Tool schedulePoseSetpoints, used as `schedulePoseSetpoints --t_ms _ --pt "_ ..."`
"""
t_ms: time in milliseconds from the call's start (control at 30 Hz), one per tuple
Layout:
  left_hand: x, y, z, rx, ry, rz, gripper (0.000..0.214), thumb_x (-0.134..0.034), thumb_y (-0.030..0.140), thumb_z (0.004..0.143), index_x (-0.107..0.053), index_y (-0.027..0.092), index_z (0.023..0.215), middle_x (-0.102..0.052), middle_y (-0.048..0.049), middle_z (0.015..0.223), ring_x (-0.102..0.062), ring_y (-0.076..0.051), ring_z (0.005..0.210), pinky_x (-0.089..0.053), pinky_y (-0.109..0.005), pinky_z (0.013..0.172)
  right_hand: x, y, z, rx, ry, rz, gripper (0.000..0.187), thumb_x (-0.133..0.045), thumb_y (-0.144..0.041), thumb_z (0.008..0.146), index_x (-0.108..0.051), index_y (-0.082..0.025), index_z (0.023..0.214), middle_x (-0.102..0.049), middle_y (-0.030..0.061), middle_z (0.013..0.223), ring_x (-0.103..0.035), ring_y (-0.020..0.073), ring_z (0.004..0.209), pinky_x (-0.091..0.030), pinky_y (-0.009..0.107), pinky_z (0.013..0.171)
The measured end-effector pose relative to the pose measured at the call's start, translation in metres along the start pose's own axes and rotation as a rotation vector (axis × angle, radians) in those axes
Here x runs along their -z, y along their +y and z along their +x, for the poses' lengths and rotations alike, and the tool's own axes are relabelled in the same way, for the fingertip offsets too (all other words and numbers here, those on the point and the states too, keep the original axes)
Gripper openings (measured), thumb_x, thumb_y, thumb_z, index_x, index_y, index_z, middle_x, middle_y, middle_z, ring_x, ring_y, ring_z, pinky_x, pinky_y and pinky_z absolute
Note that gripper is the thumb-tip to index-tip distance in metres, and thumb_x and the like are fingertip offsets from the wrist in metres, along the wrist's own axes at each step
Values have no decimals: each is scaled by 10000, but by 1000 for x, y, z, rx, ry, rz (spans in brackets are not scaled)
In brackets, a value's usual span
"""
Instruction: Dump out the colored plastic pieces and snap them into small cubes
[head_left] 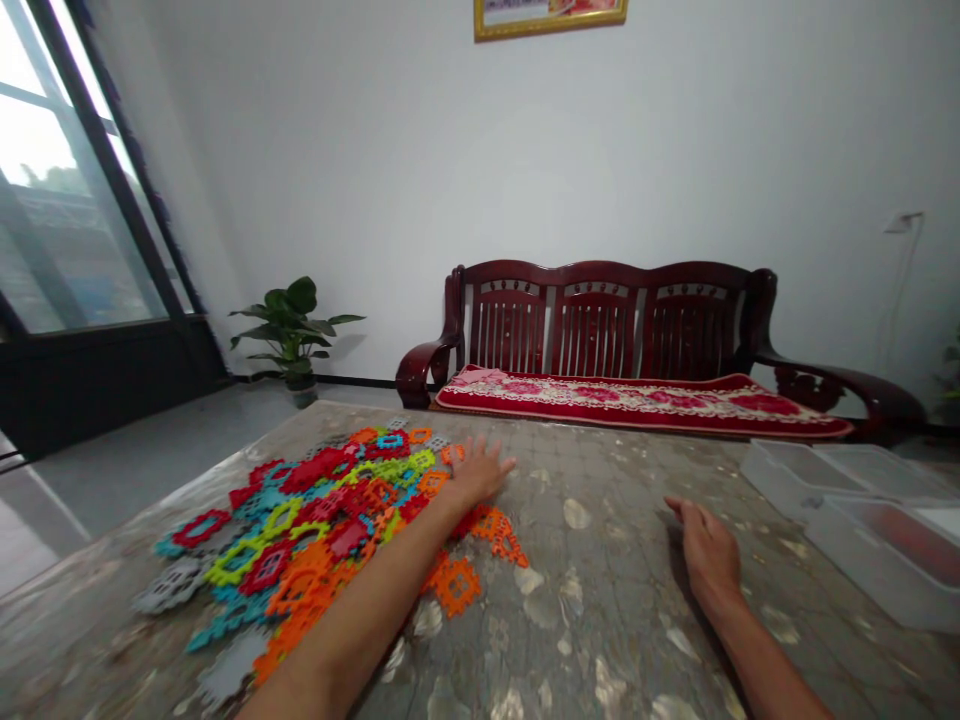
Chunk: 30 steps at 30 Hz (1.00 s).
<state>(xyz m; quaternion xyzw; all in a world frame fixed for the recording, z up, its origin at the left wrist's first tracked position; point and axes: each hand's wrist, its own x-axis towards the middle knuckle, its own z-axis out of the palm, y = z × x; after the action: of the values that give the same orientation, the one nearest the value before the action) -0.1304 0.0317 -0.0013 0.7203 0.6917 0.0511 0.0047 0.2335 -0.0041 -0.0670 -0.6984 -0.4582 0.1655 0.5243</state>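
A spread pile of flat plastic building pieces with notched edges, in red, orange, green, blue and grey, covers the left part of the table. My left hand lies at the pile's far right edge, fingers spread and palm down, touching or just above orange pieces. My left forearm crosses over the pile and hides some of it. Close to that forearm is an orange square piece. My right hand rests on its side upon the patterned tabletop, away from the pieces. Its visible fingers are loosely extended, and nothing shows in them.
Clear plastic boxes stand at the table's right side, the nearer one with something reddish inside. Beyond the table is a dark wooden bench with a red floral cushion. A potted plant stands on the floor behind the left side.
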Motion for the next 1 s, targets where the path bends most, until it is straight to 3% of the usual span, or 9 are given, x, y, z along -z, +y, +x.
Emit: schedulePoseSetpoints --t_ms 100,200,267,433,633,733,833,1000 --pt "-14 47 -32 -56 -32 -44 734 -262 676 962 -379 318 1593 -301 -140 1689 -236 -406 1553 -167 -723 1184 0 0 0 -1 -12 3 642 -356 -583 788 -787 -166 1016 -765 160 1116 -660 320 1047 -473 430 931" --pt "-27 66 -60 -98 -17 -65 771 -276 700 951 -392 287 1592 -295 -157 1688 -207 -419 1559 -118 -717 1201 1 0 -1 26 -2 7 631 -352 -575 799 -785 -162 1000 -770 157 1083 -659 318 1033 -476 423 916" --pt "-30 62 -70 -92 1 -52 739 -289 681 959 -417 300 1580 -341 -150 1670 -239 -419 1548 -130 -712 1202 1 0 -2 34 5 -3 622 -354 -574 794 -787 -164 971 -774 155 1054 -662 318 1006 -482 421 895" --pt "-23 26 -72 -76 58 26 635 -351 604 980 -488 326 1534 -397 -124 1647 -259 -403 1543 -129 -701 1208 2 -4 -3 42 -1 -22 623 -354 -576 776 -789 -167 953 -778 158 1017 -664 321 976 -482 421 868" --pt "-9 -11 -70 -119 47 100 574 -361 560 1002 -512 335 1508 -443 -103 1620 -291 -359 1534 -147 -647 1228 3 -7 -3 -6 -29 -38 647 -348 -560 763 -785 -152 1008 -768 166 1079 -659 328 1015 -470 420 890" --pt "-2 -23 -71 -150 -16 118 556 -379 539 1010 -485 345 1520 -412 -98 1640 -303 -337 1532 -179 -625 1226 4 -9 -4 2 -30 -47 652 -338 -560 773 -785 -151 1014 -767 166 1083 -661 326 1014 -471 412 880" --pt "2 -23 -80 -160 -64 103 555 -385 523 1014 -470 332 1528 -391 -112 1650 -293 -346 1537 -189 -642 1216 5 -11 -6 9 -35 -61 634 -342 -543 772 -789 -157 1000 -769 160 1074 -659 326 1016 -473 397 851" --pt "-8 -3 -107 -224 -4 20 586 -331 558 1019 -441 334 1549 -389 -119 1650 -268 -361 1547 -184 -679 1213 6 -11 -6 -5 -28 -73 621 -366 -537 763 -801 -163 1004 -776 158 1046 -662 324 968 -472 386 809"
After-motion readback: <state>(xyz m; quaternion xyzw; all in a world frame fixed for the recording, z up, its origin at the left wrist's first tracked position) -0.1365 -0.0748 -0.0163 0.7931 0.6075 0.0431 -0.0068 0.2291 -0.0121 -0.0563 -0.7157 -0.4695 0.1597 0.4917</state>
